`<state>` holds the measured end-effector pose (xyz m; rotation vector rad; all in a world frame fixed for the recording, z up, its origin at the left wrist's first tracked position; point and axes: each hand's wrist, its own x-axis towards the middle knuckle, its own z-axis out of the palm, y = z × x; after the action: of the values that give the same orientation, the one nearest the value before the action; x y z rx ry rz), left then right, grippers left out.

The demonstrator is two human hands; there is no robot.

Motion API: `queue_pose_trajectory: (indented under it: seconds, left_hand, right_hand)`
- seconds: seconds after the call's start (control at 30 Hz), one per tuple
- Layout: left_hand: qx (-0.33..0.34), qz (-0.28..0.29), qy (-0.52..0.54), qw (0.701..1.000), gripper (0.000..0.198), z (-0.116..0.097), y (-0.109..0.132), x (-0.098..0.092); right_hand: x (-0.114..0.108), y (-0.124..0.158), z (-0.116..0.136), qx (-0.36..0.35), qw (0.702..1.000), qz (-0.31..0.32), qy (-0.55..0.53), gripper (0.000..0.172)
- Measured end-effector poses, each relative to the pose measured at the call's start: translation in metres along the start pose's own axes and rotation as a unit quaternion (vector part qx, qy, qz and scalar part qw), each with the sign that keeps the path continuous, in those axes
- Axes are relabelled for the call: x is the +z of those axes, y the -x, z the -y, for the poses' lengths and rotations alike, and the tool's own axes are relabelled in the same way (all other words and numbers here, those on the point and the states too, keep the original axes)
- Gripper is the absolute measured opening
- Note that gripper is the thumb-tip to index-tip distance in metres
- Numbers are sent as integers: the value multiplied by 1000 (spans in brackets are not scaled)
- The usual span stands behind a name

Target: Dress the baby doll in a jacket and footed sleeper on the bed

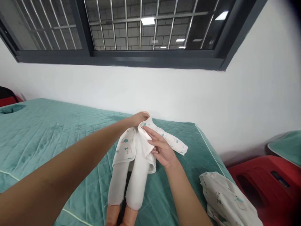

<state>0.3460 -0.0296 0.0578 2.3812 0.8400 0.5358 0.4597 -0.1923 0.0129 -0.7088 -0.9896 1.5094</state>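
A doll lies on its back on the green quilted cover, its white padded legs (137, 175) toward me and its lower legs skin-coloured. It wears a white baby jacket (125, 146) with small green prints, its front hanging apart. At the collar, my left hand (140, 118) is closed on the jacket's edge by the doll's neck; the head is mostly hidden behind it. My right hand (162, 147) holds the jacket's front flap, its index and middle fingers stretched over the turned-out lining and its thumb hidden. One sleeve (175, 142) stretches out to the right.
The green quilted cover (77, 138) spreads over a bed-like surface against the white wall. A bunched white printed cloth (228, 197) lies at the right edge, beside red plastic stools (265, 185). Above is a barred window with a dark frame (152, 59).
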Motion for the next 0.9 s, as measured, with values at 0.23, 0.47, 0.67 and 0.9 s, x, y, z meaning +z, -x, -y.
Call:
queue_pose_trajectory:
  seconds: [0.23,0.47,0.67,0.9]
  left_hand:
    - [-2,44,15,999,28,5,7,-6]
    - [-78,-140,28,987,24,24,8,22]
    - [-107,-242,55,963,17,37,32,24]
    - [-44,-347,41,936,13,58,112,54]
  right_hand:
    - [-2,6,-4,16,1000,18,21,42]
    - [-10,15,0,43,990,61,117,35]
    - [-23,15,2,13,983,124,136,39]
    - [-33,-8,-15,-118,967,-49,222,36]
